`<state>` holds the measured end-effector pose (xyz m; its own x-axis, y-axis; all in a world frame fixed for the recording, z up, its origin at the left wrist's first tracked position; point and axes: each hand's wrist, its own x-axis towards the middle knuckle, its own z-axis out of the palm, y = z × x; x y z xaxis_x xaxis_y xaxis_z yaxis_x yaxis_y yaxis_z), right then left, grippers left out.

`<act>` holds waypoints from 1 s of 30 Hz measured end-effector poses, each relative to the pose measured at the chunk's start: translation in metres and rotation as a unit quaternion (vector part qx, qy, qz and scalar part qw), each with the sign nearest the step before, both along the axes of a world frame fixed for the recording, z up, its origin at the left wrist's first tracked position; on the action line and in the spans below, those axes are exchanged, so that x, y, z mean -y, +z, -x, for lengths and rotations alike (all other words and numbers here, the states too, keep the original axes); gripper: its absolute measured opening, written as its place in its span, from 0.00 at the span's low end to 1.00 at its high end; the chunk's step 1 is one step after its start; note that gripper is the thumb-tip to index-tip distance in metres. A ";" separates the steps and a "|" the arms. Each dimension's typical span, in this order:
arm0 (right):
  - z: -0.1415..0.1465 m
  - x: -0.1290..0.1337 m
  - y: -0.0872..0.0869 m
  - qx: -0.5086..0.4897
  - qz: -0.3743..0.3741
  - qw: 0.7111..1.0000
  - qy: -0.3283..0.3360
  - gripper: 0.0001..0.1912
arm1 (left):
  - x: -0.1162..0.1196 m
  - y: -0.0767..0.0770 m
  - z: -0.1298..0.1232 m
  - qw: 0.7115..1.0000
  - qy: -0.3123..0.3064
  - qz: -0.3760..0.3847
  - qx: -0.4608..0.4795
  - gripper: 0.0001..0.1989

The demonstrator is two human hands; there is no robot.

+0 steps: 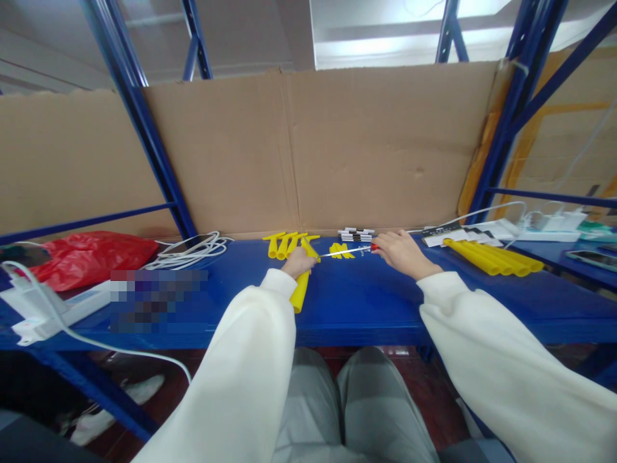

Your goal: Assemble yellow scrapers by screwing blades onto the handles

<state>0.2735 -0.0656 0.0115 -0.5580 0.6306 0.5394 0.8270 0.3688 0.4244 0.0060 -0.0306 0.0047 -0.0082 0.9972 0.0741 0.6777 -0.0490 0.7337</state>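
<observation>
Perhaps sideways force is risking the screwdriver [344, 251] slipping; right fingers [380, 242] are gripping it, left fingers [302, 258] a tube [299, 294].

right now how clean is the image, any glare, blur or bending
Head view: bright glare from the ceiling light at the top; soft sheen on the blue tabletop; wide-lens stretch makes the blue posts lean; small parts by the right hand look soft; a pixelated patch hides part of the left side.

The tabletop [357, 302] looks smooth and shiny, the bag [91, 257] is crinkly, glossy plastic, and the board [366, 148] is dull cardboard.
</observation>
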 end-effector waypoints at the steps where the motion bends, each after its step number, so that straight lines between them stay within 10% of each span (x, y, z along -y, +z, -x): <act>1: 0.000 0.000 0.000 -0.001 0.002 1.000 0.001 0.12 | 0.000 0.000 0.000 1.000 0.001 0.002 0.003 0.08; 18: 0.011 0.010 0.004 -0.027 0.140 0.982 -0.122 0.13 | 0.003 0.002 0.000 0.998 -0.012 -0.024 -0.052 0.05; 30: 0.001 0.004 0.000 -0.062 0.132 0.987 -0.074 0.17 | 0.002 0.006 0.002 0.999 -0.005 -0.033 -0.029 0.03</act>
<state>0.2729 -0.0693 0.0112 -0.3899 0.8275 0.4040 0.9193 0.3243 0.2230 0.0045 -0.0329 0.0103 0.0084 0.9901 0.1404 0.7182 -0.1037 0.6881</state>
